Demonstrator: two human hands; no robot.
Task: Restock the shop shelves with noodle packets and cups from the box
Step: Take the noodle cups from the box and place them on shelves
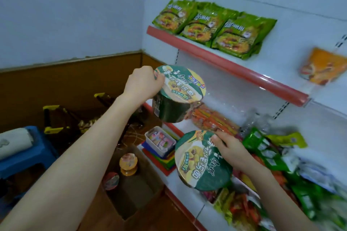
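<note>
Cups in hand, two of them, both green-lidded noodle tubs, neither on a shelf yet. The raised cup [178, 93] is held by the left hand [142, 84], fingers curled over its rim, in the air before the gap under the red-edged upper shelf [225, 65]. The lower cup [202, 163] is gripped at the lid edge by the right hand [232, 152], fingers bent round the rim. It hangs tilted over the front of the crowded lower shelf [195, 210].

Done, by the look of it: green noodle packets [206, 24] stand in three stacks on the upper shelf. An orange packet [323, 65], blurred, shows further right.

Left to do: both held cups need placing. The cardboard box [150, 172] on the floor holds an orange-lidded cup [128, 164] and a red-lidded cup [110, 181]. What else is in the box I cannot make out. I would call the job roughly midway.

Around: a small tray of sweets [160, 140] sits at the shelf's left end, and a blue stool [28, 154] stands by the wall.
</note>
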